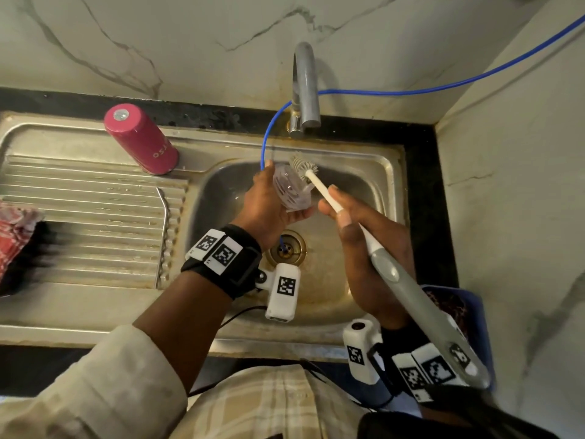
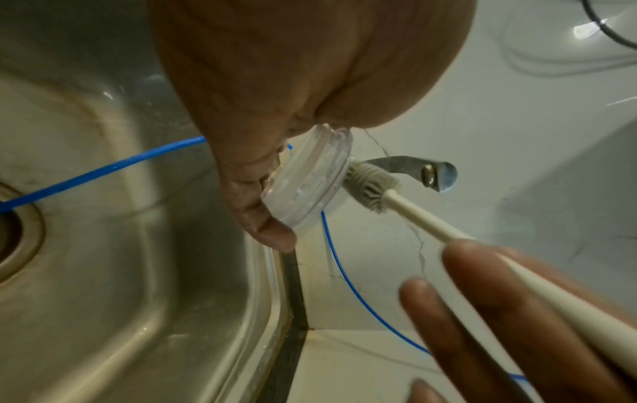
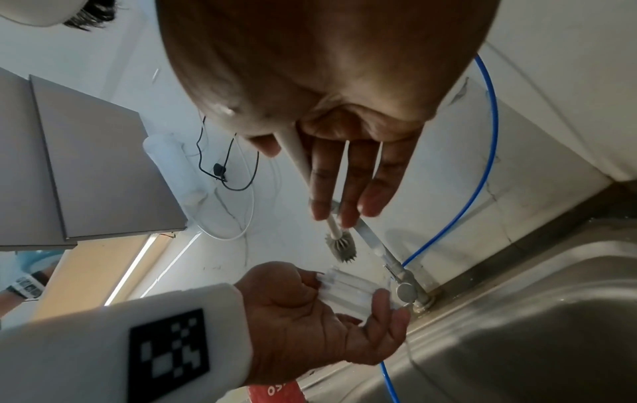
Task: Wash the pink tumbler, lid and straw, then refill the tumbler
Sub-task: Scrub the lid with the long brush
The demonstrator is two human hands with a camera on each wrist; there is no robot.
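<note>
My left hand (image 1: 265,199) holds the clear tumbler lid (image 1: 289,189) over the sink basin, fingers curled round its edge (image 2: 265,220). My right hand (image 1: 351,223) grips a long brush by its white shaft. The brush's grey bristle head (image 1: 304,166) lies against the lid's rim (image 2: 306,182), below the faucet. In the right wrist view the brush head (image 3: 339,246) hangs just above the lid (image 3: 348,286). The pink tumbler (image 1: 141,139) stands upside down on the drainboard at the back left. A thin bent metal straw (image 1: 165,217) lies along the drainboard's right edge.
The grey faucet (image 1: 305,87) arches over the basin; no water stream shows. A blue hose (image 1: 265,137) runs from the wall down into the drain (image 1: 286,248). A red checked cloth (image 1: 15,229) lies far left. A blue tub (image 1: 474,312) stands right of the sink.
</note>
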